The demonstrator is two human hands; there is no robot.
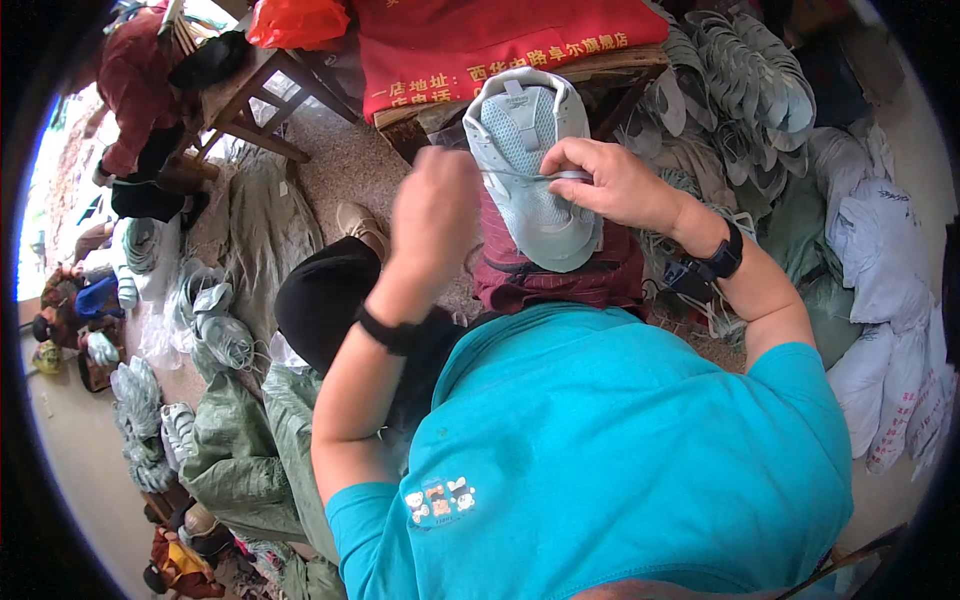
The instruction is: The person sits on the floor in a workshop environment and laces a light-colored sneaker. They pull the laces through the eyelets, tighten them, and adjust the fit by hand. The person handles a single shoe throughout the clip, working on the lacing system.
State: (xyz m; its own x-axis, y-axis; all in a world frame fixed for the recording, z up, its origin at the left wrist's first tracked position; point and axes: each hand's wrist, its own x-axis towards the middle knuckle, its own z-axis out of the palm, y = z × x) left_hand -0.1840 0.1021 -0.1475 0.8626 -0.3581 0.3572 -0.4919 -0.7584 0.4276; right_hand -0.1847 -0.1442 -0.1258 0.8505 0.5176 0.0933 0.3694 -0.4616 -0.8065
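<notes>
Head view: a pale grey-green mesh sneaker upper [530,165] rests on the person's lap, its heel end on a dark red cloth [560,278] spread over the knees and its toe end tipped away toward the near edge of the wooden bench [610,62] in front. Its long axis runs nearly straight away from the body, leaning slightly to the person's left at the far end.

The right hand [615,185] lies across the right side of the upper at about mid-length, thumb and forefinger pressed together on a thin lace [520,176] close to the eyelet row; the other fingers curl loosely over the mesh. The lace stretches taut and almost level, crosswise to the shoe's axis, over to the left hand [435,215].

The left hand is held just off the upper's left edge and a little nearer the body, closed into a fist. Seen from its back, it appears to be gripping the lace end, though the fingertips themselves are hidden, so exactly how they clamp cannot be told. The right hand is the one in contact with the shoe; the left is apart from it, joined only by the lace.

A black wristband [385,330] sits on the left wrist and a black watch [722,256] on the right. More pale uppers [750,80] are heaped beyond the bench's right end, and green sacks [235,450] lie on the floor to the left.
</notes>
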